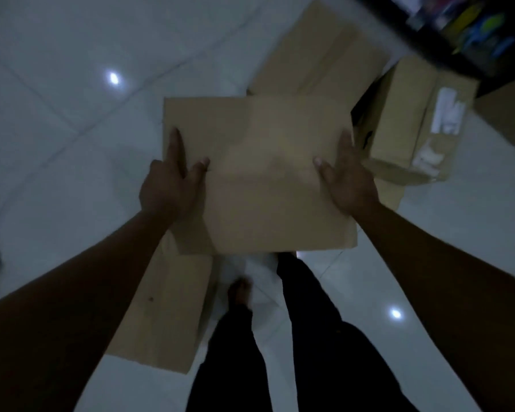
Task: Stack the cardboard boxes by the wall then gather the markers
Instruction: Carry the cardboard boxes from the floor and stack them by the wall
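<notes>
I hold a plain brown cardboard box (262,173) in front of me, above the floor. My left hand (173,179) grips its left side, thumb on top. My right hand (348,179) grips its right side the same way. A flattened cardboard sheet (167,316) lies on the floor under my left forearm. Another flat cardboard piece (318,55) lies on the floor beyond the held box. A smaller box (411,120) with white labels stands to the right. No markers can be made out in this dim, blurred view.
White floor tiles (57,99) spread to the left and far side. A dark shelf with colourful items (473,28) stands at the top right. My legs in dark trousers (309,337) and a bare foot (241,292) are below the box.
</notes>
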